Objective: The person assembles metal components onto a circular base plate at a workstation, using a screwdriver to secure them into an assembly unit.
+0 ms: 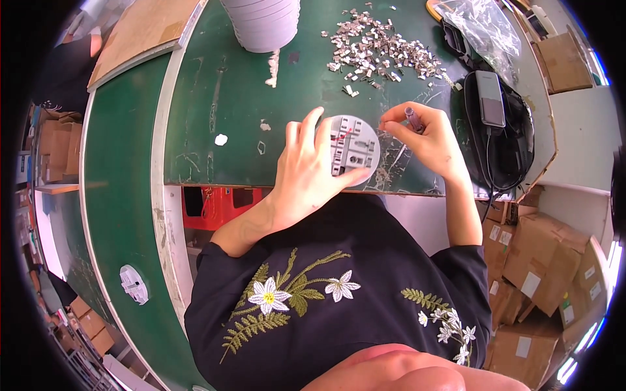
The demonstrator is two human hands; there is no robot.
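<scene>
A round pale grey plastic disc (370, 151) with several slots and small metal pieces set in it lies at the table's near edge. My left hand (305, 156) grips it from the left, thumb along its near rim and fingers spread over its left side. A bit of red shows on the disc, too small to make out. Just right of the disc is my right hand (427, 133), closed, thumb and forefinger pinched together. Out of its curled fingers sticks a short tool with a clear purplish handle (412, 119); its working end is hidden.
A heap of small metal clips (385, 49) is spread at the far side of the green table (241, 156). A stack of grey tubs (264, 26) stands far left. At right lie a black case (515, 150) and a power bank (490, 98). Another disc (134, 285) rests on the left bench.
</scene>
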